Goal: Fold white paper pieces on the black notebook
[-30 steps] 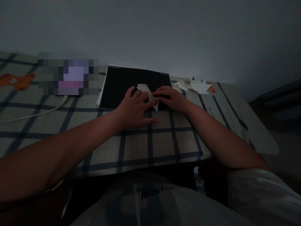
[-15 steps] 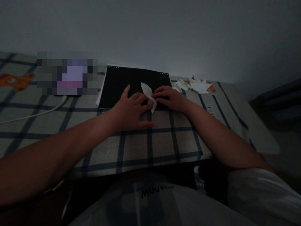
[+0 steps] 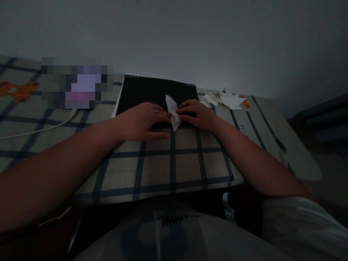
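Note:
A folded piece of white paper (image 3: 172, 108) lies on the near edge of a black sheet (image 3: 146, 92), narrow and pointed at both ends. My left hand (image 3: 143, 121) lies palm down to its left, fingertips pressing the paper's left side. From the right, my right hand (image 3: 197, 114) pinches and presses the same paper with its fingertips. Both hands rest on the checked cloth (image 3: 163, 159) that covers the surface.
A heap of folded white paper shapes (image 3: 224, 99) lies at the back right by the wall. A white cable (image 3: 40, 128) runs across the cloth on the left, below a blurred-out object (image 3: 76, 87). The cloth's front edge is near my lap.
The paper has been folded narrower and turned more upright. My left hand slid left and flattened, with its fingers now against the paper's left side. The right hand barely moved.

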The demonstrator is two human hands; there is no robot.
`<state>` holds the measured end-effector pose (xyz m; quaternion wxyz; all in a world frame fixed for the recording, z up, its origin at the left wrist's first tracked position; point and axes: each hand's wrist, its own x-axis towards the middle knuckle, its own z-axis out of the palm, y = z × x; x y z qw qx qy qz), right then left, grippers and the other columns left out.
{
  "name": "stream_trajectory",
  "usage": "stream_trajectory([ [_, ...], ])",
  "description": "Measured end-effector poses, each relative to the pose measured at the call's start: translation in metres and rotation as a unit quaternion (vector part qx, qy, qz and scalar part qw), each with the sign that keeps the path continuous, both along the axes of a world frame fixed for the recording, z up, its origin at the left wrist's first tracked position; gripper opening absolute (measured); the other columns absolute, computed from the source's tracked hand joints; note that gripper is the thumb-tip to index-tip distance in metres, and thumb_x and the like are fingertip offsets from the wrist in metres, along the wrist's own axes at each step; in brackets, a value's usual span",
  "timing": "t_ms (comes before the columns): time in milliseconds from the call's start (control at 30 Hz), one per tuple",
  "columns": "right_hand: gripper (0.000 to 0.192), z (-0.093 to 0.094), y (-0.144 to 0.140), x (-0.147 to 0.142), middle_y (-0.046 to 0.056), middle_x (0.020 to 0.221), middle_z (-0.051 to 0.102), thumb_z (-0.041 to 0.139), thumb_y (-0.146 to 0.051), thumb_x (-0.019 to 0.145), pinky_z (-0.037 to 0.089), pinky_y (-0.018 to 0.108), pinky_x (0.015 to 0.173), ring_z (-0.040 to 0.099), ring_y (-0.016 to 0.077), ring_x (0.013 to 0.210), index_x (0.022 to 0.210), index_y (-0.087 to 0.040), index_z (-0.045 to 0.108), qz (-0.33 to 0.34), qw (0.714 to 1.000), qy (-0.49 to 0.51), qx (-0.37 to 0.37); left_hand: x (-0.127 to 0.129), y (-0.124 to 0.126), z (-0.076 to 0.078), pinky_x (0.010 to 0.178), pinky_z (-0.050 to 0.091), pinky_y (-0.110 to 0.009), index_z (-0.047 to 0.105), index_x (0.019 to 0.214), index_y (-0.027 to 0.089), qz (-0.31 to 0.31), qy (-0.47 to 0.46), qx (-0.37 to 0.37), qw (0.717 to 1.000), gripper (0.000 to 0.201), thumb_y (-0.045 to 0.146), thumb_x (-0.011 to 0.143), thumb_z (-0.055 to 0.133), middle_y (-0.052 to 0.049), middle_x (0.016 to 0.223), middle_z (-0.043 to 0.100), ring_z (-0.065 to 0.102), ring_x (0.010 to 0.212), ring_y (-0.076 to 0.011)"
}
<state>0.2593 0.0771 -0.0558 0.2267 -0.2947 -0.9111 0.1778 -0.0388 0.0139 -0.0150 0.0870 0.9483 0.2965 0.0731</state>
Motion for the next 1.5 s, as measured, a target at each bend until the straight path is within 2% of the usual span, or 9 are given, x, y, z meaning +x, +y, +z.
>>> stream_trajectory([
  [300, 0.035, 0.001, -0.011, -0.013, 0.010, 0.123, 0.082, 0.068, -0.054, 0.110, 0.053, 0.054, 0.112, 0.072, 0.0309, 0.117, 0.108, -0.027, 0.090, -0.045, 0.999, 0.018, 0.004, -0.001, -0.002, 0.001, 0.124, 0.051, -0.053, 0.077, 0.148, 0.023, -0.013, 0.003, 0.014, 1.000, 0.061, 0.064, 0.107, 0.057, -0.015, 0.151, 0.078, 0.070, 0.142, -0.0367],
  [500, 0.028, -0.003, -0.015, -0.019, 0.010, 0.120, 0.082, 0.072, -0.050, 0.109, 0.054, 0.052, 0.110, 0.072, 0.0307, 0.116, 0.105, -0.026, 0.087, -0.079, 0.996, 0.027, 0.011, -0.002, -0.001, -0.002, 0.130, 0.045, -0.059, 0.084, 0.143, 0.036, -0.017, 0.013, 0.015, 1.000, 0.051, 0.062, 0.103, 0.067, -0.010, 0.154, 0.078, 0.065, 0.149, -0.0398],
  [667, 0.027, -0.006, -0.012, -0.015, 0.012, 0.127, 0.080, 0.073, -0.045, 0.107, 0.053, 0.055, 0.112, 0.071, 0.0337, 0.121, 0.118, -0.024, 0.086, -0.085, 0.995, 0.031, 0.030, 0.002, -0.001, -0.009, 0.141, 0.026, -0.065, 0.069, 0.162, 0.034, 0.006, 0.057, 0.031, 0.998, 0.070, 0.072, 0.104, 0.062, -0.009, 0.174, 0.062, 0.049, 0.166, -0.0400],
  [767, 0.029, -0.004, -0.010, -0.011, 0.012, 0.139, 0.078, 0.072, -0.044, 0.108, 0.050, 0.059, 0.119, 0.068, 0.0357, 0.132, 0.126, -0.026, 0.086, -0.080, 0.995, 0.042, 0.048, 0.001, 0.001, -0.012, 0.143, 0.022, -0.064, 0.062, 0.168, 0.033, 0.016, 0.069, 0.034, 0.997, 0.072, 0.071, 0.107, 0.059, -0.009, 0.183, 0.052, 0.041, 0.172, -0.0388],
  [867, 0.030, -0.001, -0.010, -0.010, 0.011, 0.142, 0.078, 0.069, -0.042, 0.110, 0.049, 0.060, 0.122, 0.067, 0.0357, 0.136, 0.129, -0.029, 0.088, -0.072, 0.995, 0.039, 0.053, -0.002, 0.004, -0.013, 0.142, 0.022, -0.064, 0.062, 0.169, 0.034, 0.025, 0.063, 0.039, 0.997, 0.071, 0.069, 0.107, 0.058, -0.009, 0.185, 0.048, 0.038, 0.173, -0.0391],
  [1067, 0.029, -0.002, -0.010, -0.011, 0.010, 0.136, 0.082, 0.066, -0.038, 0.112, 0.054, 0.057, 0.117, 0.072, 0.0327, 0.130, 0.122, -0.029, 0.091, -0.053, 0.998, 0.005, 0.033, -0.005, 0.005, -0.014, 0.138, 0.031, -0.058, 0.065, 0.167, 0.033, 0.031, 0.042, 0.039, 0.998, 0.072, 0.070, 0.105, 0.063, -0.011, 0.179, 0.055, 0.046, 0.167, -0.0405],
  [1500, 0.026, -0.006, -0.005, -0.008, 0.009, 0.142, 0.080, 0.074, -0.034, 0.108, 0.054, 0.056, 0.119, 0.071, 0.0322, 0.133, 0.127, -0.030, 0.091, -0.045, 0.999, -0.005, 0.025, -0.004, 0.005, -0.008, 0.137, 0.034, -0.056, 0.066, 0.165, 0.033, 0.026, 0.050, 0.029, 0.998, 0.072, 0.073, 0.106, 0.058, -0.008, 0.176, 0.059, 0.052, 0.162, -0.0391],
])
